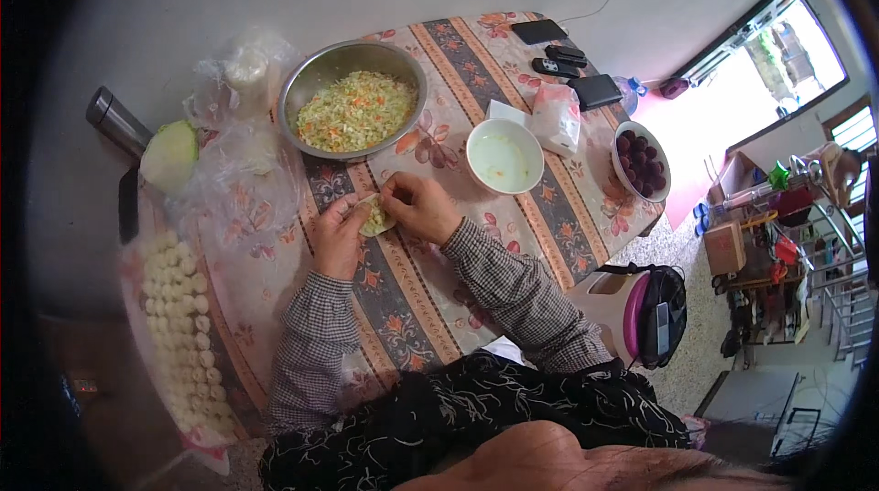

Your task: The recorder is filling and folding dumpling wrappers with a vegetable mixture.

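Between my two hands is a round dumpling wrapper (375, 219) with chopped vegetable filling on it. My left hand (338, 230) holds it from the left, the thumb along its edge. At its upper right rim, my right hand (420, 206) has thumb and fingers bent together; whether they pinch the wrapper is hard to see. Beyond my hands stands a steel bowl (357, 99) of chopped cabbage and carrot. A white bowl (505, 156) of cloudy liquid is to the right. Several rows of shaped dumplings (182, 319) lie on the left under a hazy blur.
Clear plastic bags (233, 175), half a cabbage (170, 156) and a steel flask (118, 121) are at the left. Toward the right are a tissue pack (556, 120), remote controls (555, 68), a black wallet (595, 92) and a bowl of dark red fruit (640, 161). A person (839, 168) is far right.
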A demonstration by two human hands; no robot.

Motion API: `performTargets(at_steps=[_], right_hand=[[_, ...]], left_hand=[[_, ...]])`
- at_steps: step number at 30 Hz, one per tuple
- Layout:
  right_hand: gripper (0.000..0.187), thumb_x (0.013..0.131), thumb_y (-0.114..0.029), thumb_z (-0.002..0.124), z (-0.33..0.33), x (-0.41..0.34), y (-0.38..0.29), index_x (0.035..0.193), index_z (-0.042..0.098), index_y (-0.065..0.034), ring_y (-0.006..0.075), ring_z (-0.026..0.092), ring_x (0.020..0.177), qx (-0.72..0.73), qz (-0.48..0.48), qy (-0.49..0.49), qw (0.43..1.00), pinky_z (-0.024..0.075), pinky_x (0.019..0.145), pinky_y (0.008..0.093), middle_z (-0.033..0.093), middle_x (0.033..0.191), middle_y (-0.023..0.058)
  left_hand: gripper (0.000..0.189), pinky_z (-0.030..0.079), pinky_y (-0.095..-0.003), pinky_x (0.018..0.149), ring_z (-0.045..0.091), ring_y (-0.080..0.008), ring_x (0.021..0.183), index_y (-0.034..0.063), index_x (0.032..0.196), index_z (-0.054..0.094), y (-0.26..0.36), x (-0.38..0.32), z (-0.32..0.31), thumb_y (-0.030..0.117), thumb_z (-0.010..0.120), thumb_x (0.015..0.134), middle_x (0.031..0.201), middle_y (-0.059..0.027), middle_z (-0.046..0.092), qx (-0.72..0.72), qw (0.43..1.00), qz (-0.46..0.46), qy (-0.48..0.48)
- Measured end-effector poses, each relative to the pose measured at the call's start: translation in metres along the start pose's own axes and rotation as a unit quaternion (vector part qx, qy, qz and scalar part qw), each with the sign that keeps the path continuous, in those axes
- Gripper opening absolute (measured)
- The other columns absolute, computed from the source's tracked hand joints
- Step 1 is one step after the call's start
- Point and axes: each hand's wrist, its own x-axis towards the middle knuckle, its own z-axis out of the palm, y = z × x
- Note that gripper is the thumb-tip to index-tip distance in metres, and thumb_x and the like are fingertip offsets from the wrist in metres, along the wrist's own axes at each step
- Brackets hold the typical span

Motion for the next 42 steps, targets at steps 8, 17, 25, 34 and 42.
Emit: performTargets(at_steps=[8, 17, 25, 34, 42], right_hand=[[0.013, 0.087, -0.013, 0.059, -0.003, -0.001, 0.002, 0.089, 0.057, -0.0005, 0.0069, 0.055, 0.067, -0.05, -0.012, -0.011, 0.999, 0.0474, 0.061, 0.0248, 0.06, 0.073, 0.0019], [0.01, 0.086, -0.011, 0.059, -0.002, -0.001, 0.003, 0.087, 0.057, -0.0006, 0.0065, 0.054, 0.067, -0.031, -0.005, -0.025, 0.999, 0.0463, 0.06, 0.0236, 0.059, 0.074, 0.0009], [0.011, 0.086, -0.01, 0.059, -0.001, 0.0, 0.007, 0.088, 0.057, 0.0002, 0.0063, 0.053, 0.066, -0.016, -0.007, -0.031, 0.999, 0.0464, 0.059, 0.0239, 0.059, 0.074, 0.0007], [0.01, 0.086, -0.01, 0.059, -0.001, -0.002, 0.001, 0.084, 0.056, -0.0004, 0.0073, 0.053, 0.067, -0.029, -0.003, -0.021, 0.999, 0.0463, 0.061, 0.0246, 0.059, 0.073, 0.0018], [0.01, 0.085, -0.01, 0.06, 0.001, 0.0, 0.008, 0.083, 0.056, -0.0001, 0.0062, 0.052, 0.066, -0.035, -0.019, -0.017, 0.999, 0.0458, 0.06, 0.0245, 0.058, 0.072, 0.0012]], left_hand=[[0.02, 0.051, -0.021, 0.07, 0.062, -0.0098, 0.08, -0.003, 0.109, 0.059, -0.002, -0.001, -0.001, 0.006, 0.057, 0.091, 0.096, -0.005, 0.065, 0.02, 1.0, 0.017, -0.001], [0.018, 0.053, -0.0254, 0.076, 0.064, -0.0142, 0.085, -0.0054, 0.106, 0.058, -0.003, 0.0, 0.002, 0.004, 0.054, 0.092, 0.098, -0.0087, 0.064, -0.071, 0.997, 0.02, -0.022], [0.017, 0.052, -0.0232, 0.072, 0.062, -0.0111, 0.082, -0.0038, 0.106, 0.058, -0.008, 0.003, -0.003, 0.006, 0.054, 0.093, 0.096, -0.0062, 0.063, -0.061, 0.997, 0.035, -0.014], [0.016, 0.049, -0.0208, 0.07, 0.06, -0.0087, 0.08, -0.0024, 0.104, 0.058, -0.003, 0.0, 0.0, 0.007, 0.057, 0.091, 0.093, -0.0044, 0.062, -0.026, 0.999, 0.028, 0.007], [0.019, 0.05, -0.0214, 0.073, 0.06, -0.0097, 0.083, -0.0042, 0.107, 0.059, -0.004, 0.001, -0.002, 0.007, 0.056, 0.092, 0.097, -0.0056, 0.063, -0.017, 0.999, 0.031, 0.004]])
